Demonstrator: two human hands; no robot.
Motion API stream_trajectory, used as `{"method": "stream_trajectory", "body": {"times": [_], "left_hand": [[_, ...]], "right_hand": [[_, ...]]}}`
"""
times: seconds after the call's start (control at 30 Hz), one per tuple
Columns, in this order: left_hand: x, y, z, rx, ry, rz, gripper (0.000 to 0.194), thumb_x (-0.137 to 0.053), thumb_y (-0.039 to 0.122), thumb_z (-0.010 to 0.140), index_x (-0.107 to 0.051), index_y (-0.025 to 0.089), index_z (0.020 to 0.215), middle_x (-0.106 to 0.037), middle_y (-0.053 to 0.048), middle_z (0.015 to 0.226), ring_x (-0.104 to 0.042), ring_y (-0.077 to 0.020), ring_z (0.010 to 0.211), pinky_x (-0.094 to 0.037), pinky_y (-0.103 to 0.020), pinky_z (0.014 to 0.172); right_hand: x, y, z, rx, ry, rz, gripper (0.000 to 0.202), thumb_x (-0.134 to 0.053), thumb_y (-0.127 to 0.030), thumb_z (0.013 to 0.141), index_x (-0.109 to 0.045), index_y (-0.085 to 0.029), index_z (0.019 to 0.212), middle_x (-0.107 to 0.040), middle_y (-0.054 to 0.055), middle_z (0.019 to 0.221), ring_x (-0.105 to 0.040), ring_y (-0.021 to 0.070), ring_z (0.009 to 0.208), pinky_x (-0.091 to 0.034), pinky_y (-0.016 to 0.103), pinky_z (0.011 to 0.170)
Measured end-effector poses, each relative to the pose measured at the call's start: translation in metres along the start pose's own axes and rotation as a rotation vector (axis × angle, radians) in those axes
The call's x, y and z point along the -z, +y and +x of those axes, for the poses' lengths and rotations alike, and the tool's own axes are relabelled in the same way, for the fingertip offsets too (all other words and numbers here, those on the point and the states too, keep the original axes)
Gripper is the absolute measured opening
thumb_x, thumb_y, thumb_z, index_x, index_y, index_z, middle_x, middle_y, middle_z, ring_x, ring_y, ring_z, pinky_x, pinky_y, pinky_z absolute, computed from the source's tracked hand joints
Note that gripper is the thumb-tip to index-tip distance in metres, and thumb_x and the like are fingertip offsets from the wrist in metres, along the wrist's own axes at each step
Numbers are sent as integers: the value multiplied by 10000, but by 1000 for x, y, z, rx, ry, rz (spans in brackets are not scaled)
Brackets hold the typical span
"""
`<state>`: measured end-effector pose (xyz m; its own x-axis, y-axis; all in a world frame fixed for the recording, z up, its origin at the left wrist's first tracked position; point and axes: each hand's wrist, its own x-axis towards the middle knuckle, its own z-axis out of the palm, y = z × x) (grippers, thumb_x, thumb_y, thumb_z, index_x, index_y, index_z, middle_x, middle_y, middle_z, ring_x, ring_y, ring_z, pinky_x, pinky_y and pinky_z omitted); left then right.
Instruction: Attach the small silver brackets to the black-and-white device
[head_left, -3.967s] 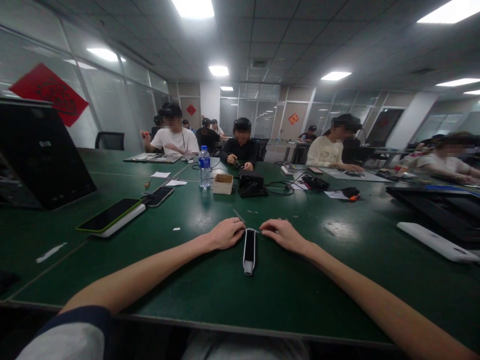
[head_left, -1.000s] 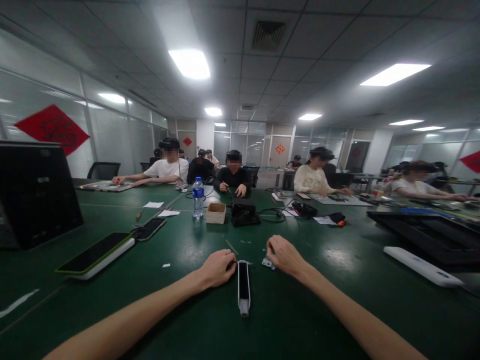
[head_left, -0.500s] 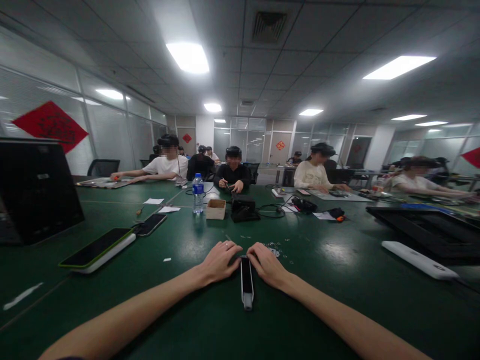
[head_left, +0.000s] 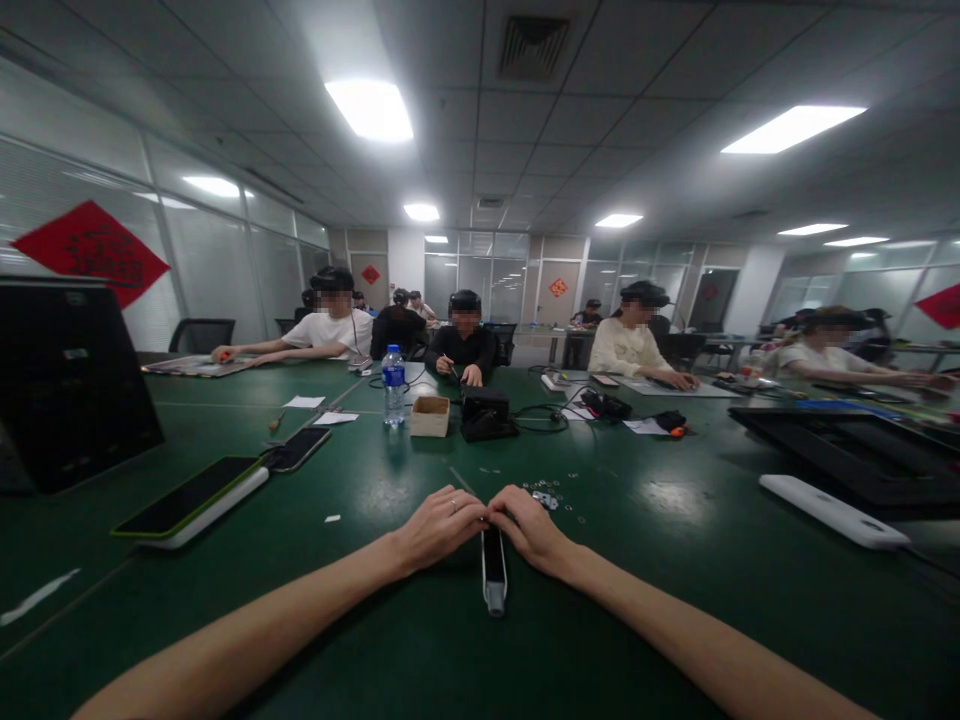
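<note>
A narrow, long object with a black top and a pale grey frame (head_left: 494,575) lies on the green table, pointing toward me. At its far end my left hand (head_left: 442,522) and my right hand (head_left: 531,525) come together, fingertips touching or nearly so. Both hands are closed in a pinch, palms down. Whatever sits between the fingertips is hidden or too small to name. Just beyond my right hand lie small metal pieces (head_left: 545,499) and several tiny rings. A thin strip (head_left: 463,481) shows past my left fingers.
Across the green table (head_left: 330,640) stand a water bottle (head_left: 394,385), a small cardboard box (head_left: 430,417) and a black device (head_left: 486,412) with cables. Phones (head_left: 187,497) lie left, near a black monitor (head_left: 75,385). A white bar (head_left: 832,511) and black tray (head_left: 847,450) are right. Several people work opposite.
My fingertips have moved closer together over the far end of the narrow object, covering more of it. The object stays in place. The view has shifted slightly.
</note>
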<state>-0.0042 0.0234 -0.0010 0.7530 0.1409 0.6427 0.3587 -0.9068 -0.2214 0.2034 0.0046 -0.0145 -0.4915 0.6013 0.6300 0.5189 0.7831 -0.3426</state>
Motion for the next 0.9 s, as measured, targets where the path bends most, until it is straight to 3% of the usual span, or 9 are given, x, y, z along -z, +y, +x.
{"method": "stream_trajectory", "body": {"times": [0.27,0.43,0.57,0.7,0.9], "left_hand": [[-8,-5,-4,94,-37,-81,128,-469,247,941,-549,164,998,-652,-45,896,-609,-148,795,-460,-258,718],[-6,-11,-9,336,-137,-196,99,-546,239,888,-572,159,941,-635,-28,853,-598,-140,756,-464,-242,700],[-3,-17,-12,482,-267,-271,98,-576,234,857,-592,168,927,-627,-12,842,-585,-133,722,-454,-235,685],[0,-17,-10,548,-344,-303,101,-568,244,851,-609,165,900,-622,-11,829,-571,-133,704,-438,-232,662],[-2,-19,-7,560,-376,-308,138,-552,255,863,-631,165,931,-619,-13,829,-564,-139,715,-422,-235,657]], "right_hand": [[5,-2,2,17,-13,-153,201,-450,-284,947,-577,-167,845,-613,55,829,-525,173,797,-401,301,731],[23,8,-2,41,-46,-329,181,-441,-243,940,-582,-153,870,-627,75,860,-521,180,805,-381,312,730],[36,17,-7,30,-152,-390,133,-487,-231,907,-593,-151,896,-626,78,901,-526,183,845,-380,324,767],[37,16,-7,0,-247,-408,135,-535,-259,874,-609,-156,921,-626,76,924,-527,190,870,-384,332,786],[33,10,-3,-13,-270,-403,162,-487,-246,905,-625,-164,928,-631,72,919,-529,183,879,-390,316,779]]}}
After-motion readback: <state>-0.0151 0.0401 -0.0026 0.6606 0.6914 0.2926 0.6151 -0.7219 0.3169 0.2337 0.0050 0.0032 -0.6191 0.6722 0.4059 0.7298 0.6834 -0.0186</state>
